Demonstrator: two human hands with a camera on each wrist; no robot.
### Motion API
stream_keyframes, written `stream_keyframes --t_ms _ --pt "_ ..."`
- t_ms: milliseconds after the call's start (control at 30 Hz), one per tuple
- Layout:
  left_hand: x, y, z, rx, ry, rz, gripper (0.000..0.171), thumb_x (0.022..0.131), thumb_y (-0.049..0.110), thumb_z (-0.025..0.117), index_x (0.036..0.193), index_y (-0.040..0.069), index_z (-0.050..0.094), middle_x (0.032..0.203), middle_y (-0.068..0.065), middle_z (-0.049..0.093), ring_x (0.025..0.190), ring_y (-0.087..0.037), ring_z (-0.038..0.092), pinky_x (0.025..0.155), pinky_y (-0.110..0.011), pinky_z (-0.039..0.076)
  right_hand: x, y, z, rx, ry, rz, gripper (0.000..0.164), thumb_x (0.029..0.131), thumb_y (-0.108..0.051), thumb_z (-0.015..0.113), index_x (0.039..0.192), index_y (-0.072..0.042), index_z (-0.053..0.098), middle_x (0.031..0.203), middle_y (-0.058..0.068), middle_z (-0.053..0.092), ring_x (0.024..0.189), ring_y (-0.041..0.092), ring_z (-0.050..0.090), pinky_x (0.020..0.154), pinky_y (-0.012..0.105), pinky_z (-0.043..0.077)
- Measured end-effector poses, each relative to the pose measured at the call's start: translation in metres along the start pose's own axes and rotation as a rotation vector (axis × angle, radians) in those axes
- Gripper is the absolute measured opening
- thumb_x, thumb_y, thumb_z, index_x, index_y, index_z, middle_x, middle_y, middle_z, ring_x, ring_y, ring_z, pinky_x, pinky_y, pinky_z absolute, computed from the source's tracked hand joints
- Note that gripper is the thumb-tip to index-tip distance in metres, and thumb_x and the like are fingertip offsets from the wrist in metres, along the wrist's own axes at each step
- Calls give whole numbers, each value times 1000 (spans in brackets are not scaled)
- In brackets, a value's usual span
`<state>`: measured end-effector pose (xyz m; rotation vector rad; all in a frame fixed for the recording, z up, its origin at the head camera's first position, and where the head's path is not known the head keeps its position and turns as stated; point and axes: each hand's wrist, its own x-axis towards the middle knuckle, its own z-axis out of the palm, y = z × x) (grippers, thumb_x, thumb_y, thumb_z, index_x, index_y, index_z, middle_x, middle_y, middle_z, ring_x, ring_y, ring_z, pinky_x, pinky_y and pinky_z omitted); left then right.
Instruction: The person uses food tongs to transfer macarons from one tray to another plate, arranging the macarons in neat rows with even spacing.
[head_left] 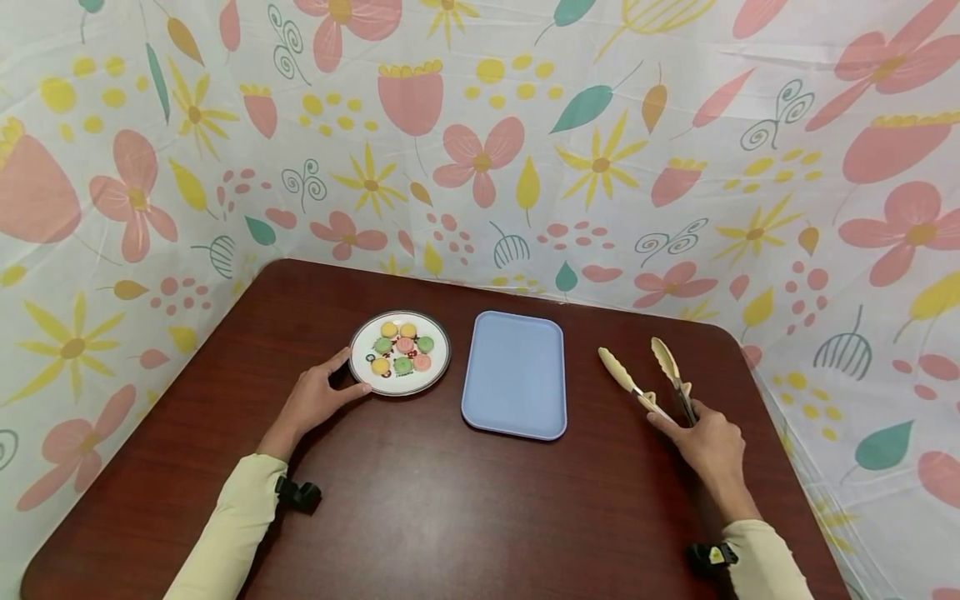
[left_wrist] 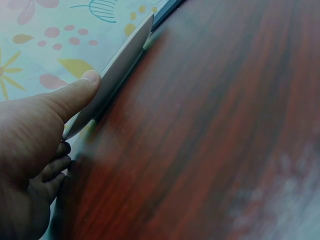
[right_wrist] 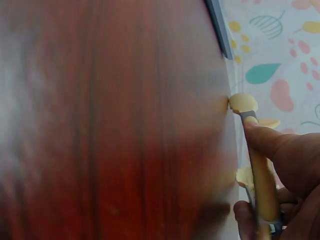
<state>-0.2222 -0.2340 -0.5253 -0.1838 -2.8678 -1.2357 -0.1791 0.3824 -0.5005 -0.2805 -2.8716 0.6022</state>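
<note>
A white plate with a dark rim line (head_left: 438, 340) lies on the table, bearing several small round pieces in yellow (head_left: 381, 367), green (head_left: 425, 344) and pink (head_left: 422, 362). My left hand (head_left: 318, 396) grips its left edge, the thumb on the near rim and the fingers round the side. In the left wrist view the plate (left_wrist: 122, 65) shows edge-on under the thumb. To the right, my right hand (head_left: 712, 446) holds a pair of tongs (head_left: 618, 369) with cream tips spread apart and pointing away. The right wrist view has the thumb lying along one arm of the tongs (right_wrist: 262, 182).
Between plate and tongs lies a light blue rectangular tray (head_left: 514, 375) with a raised rim. All of it stands on a dark reddish-brown wooden table (head_left: 420, 508). A flower-printed curtain (head_left: 480, 167) hangs along the far and side edges.
</note>
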Motion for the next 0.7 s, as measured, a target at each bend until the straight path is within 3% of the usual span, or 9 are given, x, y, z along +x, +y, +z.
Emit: stream_keyframes --t_ms 167,433,567,700 --pt "2 -2 0 6 2 3 99 85 58 77 157 4 38 160 -17 39 147 -38 37 115 -57 37 -2 -3 1 -24 -8 -22 76 83 -62 78 118 5 67 96 33 69 81 57 61 71 66 45" --pt "3 -3 -2 14 -3 -2 97 85 56 78 157 4 38 160 -17 39 148 -38 37 115 -57 37 -2 -6 2 -49 -45 -35 83 82 -60 79 123 11 63 105 38 66 87 61 60 74 69 46" --pt "3 -3 -4 20 -13 -9 98 86 56 78 158 4 37 160 -18 39 147 -39 37 114 -58 37 -2 -7 0 -54 -51 -57 73 83 -59 79 112 7 67 86 29 67 78 53 62 69 65 46" --pt "3 -1 -8 26 -50 -12 100 87 58 76 159 3 34 161 -20 36 149 -40 34 115 -59 36 -2 -12 -10 -62 -55 -70 62 86 -63 74 99 -2 66 66 12 56 69 41 60 63 57 44"
